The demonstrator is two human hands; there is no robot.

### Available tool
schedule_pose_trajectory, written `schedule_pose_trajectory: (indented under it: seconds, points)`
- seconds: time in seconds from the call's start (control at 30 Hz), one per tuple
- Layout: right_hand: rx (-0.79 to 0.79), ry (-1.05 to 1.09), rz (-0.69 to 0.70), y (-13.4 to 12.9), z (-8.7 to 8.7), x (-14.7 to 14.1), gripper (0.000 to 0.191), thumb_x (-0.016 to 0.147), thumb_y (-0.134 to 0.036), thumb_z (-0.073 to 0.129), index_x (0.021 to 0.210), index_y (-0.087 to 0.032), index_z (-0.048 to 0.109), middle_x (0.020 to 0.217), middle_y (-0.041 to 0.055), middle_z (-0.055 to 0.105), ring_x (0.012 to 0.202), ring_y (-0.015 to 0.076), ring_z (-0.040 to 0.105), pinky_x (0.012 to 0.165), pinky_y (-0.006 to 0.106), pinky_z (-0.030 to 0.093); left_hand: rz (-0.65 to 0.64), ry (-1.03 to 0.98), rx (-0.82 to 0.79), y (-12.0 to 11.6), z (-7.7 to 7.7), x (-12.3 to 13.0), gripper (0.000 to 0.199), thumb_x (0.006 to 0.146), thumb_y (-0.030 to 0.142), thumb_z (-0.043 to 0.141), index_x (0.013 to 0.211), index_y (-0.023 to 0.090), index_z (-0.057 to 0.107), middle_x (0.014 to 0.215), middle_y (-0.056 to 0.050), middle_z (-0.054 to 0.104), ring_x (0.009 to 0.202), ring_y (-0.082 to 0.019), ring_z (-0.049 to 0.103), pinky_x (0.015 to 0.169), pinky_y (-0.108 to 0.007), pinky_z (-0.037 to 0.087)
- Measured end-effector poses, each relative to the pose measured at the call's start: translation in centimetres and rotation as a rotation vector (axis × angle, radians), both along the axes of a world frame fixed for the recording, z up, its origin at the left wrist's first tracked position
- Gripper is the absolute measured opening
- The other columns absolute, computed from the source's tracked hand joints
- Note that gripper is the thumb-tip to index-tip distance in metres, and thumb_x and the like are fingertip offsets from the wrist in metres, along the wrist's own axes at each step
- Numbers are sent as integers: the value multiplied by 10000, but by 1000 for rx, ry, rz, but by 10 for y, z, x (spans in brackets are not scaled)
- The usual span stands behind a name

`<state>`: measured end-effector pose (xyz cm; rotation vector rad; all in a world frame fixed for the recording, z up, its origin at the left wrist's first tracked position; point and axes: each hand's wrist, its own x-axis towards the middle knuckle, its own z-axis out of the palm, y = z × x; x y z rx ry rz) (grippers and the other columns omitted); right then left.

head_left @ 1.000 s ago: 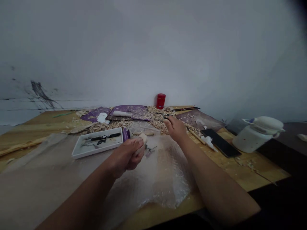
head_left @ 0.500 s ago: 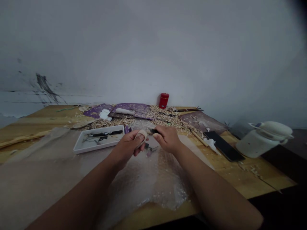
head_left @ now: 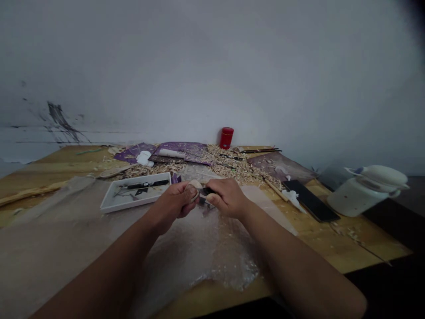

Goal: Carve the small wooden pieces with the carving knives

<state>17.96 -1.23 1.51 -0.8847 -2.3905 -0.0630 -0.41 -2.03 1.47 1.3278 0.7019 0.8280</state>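
Observation:
Near the middle of the table, my left hand [head_left: 177,200] is closed round a small pale piece of wood [head_left: 195,186], thumb on its face. Just right of it, my right hand [head_left: 228,197] grips a tool with a black handle [head_left: 208,191]. The tool's front end is close to the wood; whether they touch is hidden by the fingers. Plastic sheeting [head_left: 206,248] lies under both hands. Left of my hands is a white tray [head_left: 114,207] holding a black pen-like tool [head_left: 151,184] and small dark pieces.
Wood shavings [head_left: 229,166] and purple sheets [head_left: 182,148] cover the table's back, near a red canister [head_left: 226,138]. On the right are a black phone [head_left: 310,200], crumpled white tissue [head_left: 292,198] and a lidded white jar [head_left: 357,197]. A long wood strip [head_left: 31,193] lies far left.
My right hand has moved slightly left with the tool, closer to the wood. The wood in my left hand has turned a little and shifted slightly left.

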Motion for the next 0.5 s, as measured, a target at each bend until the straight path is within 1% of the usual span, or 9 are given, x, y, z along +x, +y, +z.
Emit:
schedule_pose_trajectory:
  seconds: [0.23, 0.3, 0.37, 0.43, 0.47, 0.5]
  points:
    - [44, -22, -40, -1, -1, -3, 560, 868, -556, 115, 756, -173, 508, 694, 26, 568, 607, 123, 482, 544, 238, 260, -23, -27, -83, 2, 0, -1, 313, 750, 444, 522, 648, 163, 430, 419, 85, 297, 368, -24, 142, 345, -149, 107]
    - [47, -46, -93, 3, -2, 0, 561, 862, -567, 129, 765, -178, 521, 711, 30, 584, 624, 132, 498, 544, 241, 255, -55, -44, -87, -1, 1, -2, 324, 736, 449, 537, 635, 160, 431, 412, 85, 298, 364, -23, 143, 345, -154, 105]
    - [28, -65, -241, 11, -3, 10, 537, 858, -570, 169, 780, -187, 537, 712, 31, 596, 638, 146, 515, 536, 244, 246, -137, -52, -52, -6, 4, -2, 345, 715, 461, 556, 615, 151, 439, 411, 80, 307, 361, -23, 165, 349, -162, 108]
    - [-4, -56, -448, 21, -3, 23, 498, 863, -549, 211, 788, -194, 553, 700, 35, 603, 632, 158, 522, 525, 243, 237, -211, -45, -1, -11, 8, -2, 338, 704, 451, 573, 626, 144, 457, 426, 68, 342, 372, -28, 216, 366, -167, 131]
    - [-7, -18, -528, 25, -4, 29, 488, 869, -532, 215, 793, -193, 557, 708, 41, 605, 644, 163, 526, 531, 242, 245, -188, -64, 13, -12, 9, -1, 339, 714, 459, 557, 632, 147, 454, 418, 71, 332, 371, -30, 212, 369, -167, 129]
    - [3, 34, -563, 27, -4, 33, 482, 882, -504, 199, 807, -189, 556, 720, 44, 603, 656, 164, 530, 540, 242, 257, -155, -64, 8, -13, 9, -1, 333, 725, 452, 544, 625, 151, 444, 408, 74, 319, 367, -31, 202, 368, -167, 125]
